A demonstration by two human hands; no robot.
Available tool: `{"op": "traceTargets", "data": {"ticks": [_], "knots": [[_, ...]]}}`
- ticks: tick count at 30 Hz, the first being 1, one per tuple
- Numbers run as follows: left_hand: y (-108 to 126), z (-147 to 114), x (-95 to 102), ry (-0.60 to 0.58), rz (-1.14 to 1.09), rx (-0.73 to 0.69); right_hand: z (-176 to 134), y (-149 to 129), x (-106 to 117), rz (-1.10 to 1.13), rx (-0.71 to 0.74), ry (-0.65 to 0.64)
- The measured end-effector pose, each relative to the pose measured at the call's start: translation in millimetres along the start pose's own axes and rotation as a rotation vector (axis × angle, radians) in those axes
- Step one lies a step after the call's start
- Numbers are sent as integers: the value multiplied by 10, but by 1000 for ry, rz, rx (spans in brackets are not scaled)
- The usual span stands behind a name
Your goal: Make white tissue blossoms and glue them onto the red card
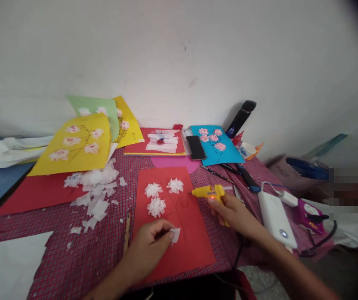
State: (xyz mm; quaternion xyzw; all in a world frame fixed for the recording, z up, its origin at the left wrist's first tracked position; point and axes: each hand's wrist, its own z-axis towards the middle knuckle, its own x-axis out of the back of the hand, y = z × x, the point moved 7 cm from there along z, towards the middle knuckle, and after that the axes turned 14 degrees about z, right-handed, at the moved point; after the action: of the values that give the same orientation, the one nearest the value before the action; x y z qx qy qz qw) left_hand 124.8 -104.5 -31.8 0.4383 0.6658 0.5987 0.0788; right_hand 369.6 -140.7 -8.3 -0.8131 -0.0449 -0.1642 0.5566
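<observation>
On the table before me lies a red sheet of paper (194, 241) with a thin drawn stem and branches. Three white tissue flowers, one of them the lower flower (156, 207), sit on its upper left part. My left hand (154, 246) pinches a small piece of white tissue paper (175, 235) above the sheet's lower half. A yellow glue gun (208, 191) is gripped in my right hand (233, 212), its nozzle pointing left over the sheet's right edge. An orange light glows on its body. Close to the nozzle, a small round mark shows on the paper.
Loose tissue pieces (96, 206) are scattered at left, beside finished flower pictures like the yellow one (82, 141). A blue flower picture (229, 154) and a phone (195, 147) lie at the back. At right are a white power bank (275, 218) and a purple socket block (310, 216) with cords.
</observation>
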Motion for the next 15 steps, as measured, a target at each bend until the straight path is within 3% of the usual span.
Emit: {"op": "traceTargets", "data": {"ticks": [7, 15], "knots": [[1, 13, -17, -6, 28, -21, 159, -487, -44, -457, 179, -110], [20, 6, -6, -6, 50, -46, -70, -863, -113, -892, 357, -125]]}}
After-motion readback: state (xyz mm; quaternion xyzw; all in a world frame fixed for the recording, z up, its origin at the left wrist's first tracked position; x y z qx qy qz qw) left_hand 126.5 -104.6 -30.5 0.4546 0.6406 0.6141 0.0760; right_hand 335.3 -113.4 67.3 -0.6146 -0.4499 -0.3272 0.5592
